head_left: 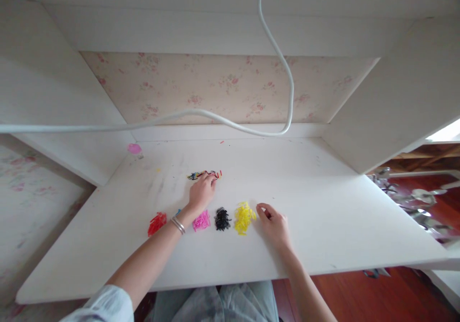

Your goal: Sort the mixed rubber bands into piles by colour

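My left hand [203,190] reaches over a small mixed pile of coloured band-like pieces [194,175]. Its fingers are bent down and closed at the pile's right end; what they grip is hidden. My right hand [273,224] rests just right of a heap of yellow pieces [244,217], thumb and forefinger pinched together. Anything between those fingertips is too small to make out. Left of the yellow heap lie a black heap [222,219], a pink heap [201,220] and a red heap [157,224]. Some blue pieces [178,212] show, mostly covered by my left wrist.
The pieces lie on a white desk [323,216] between white side panels. A white cable [201,112] hangs across the view above the desk's back edge. A pink patch [134,148] marks the back left corner. Metal and glass items [424,197] stand beyond the right edge.
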A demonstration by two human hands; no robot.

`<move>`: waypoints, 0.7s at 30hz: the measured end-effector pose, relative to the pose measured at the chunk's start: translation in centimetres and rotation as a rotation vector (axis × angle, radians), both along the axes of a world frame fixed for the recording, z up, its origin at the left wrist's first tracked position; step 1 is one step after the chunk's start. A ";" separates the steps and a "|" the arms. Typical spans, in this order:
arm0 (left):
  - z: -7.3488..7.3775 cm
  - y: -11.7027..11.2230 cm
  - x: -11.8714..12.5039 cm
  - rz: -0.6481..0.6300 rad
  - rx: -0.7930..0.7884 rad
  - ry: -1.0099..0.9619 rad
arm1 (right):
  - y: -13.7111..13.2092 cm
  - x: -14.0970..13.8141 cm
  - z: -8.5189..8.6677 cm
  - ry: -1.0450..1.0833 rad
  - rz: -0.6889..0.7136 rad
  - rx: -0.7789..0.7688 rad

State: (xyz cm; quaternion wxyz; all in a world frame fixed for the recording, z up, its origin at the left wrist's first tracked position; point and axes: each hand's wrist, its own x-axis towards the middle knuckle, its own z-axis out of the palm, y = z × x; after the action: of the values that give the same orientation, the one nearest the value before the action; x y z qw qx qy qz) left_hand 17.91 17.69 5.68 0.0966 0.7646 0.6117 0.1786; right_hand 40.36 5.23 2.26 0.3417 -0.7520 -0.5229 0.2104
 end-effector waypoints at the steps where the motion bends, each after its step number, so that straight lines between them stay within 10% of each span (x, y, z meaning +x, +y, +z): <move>1: 0.1 -0.1 -0.2 -0.001 0.005 -0.011 | 0.0 0.0 0.0 0.000 0.002 0.003; 10: 0.9 -1.5 -2.0 -0.048 0.035 -0.126 | -0.1 0.0 0.0 -0.004 0.011 -0.004; 21: 2.8 -9.2 -1.0 -0.228 -0.085 0.044 | -0.2 0.2 -0.5 -0.059 0.053 0.019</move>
State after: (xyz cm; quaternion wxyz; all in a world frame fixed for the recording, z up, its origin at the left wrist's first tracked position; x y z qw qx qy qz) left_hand 16.95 8.47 8.49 0.1351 0.8281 0.5298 0.1234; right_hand 40.51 5.04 1.73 0.3275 -0.7404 -0.5546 0.1921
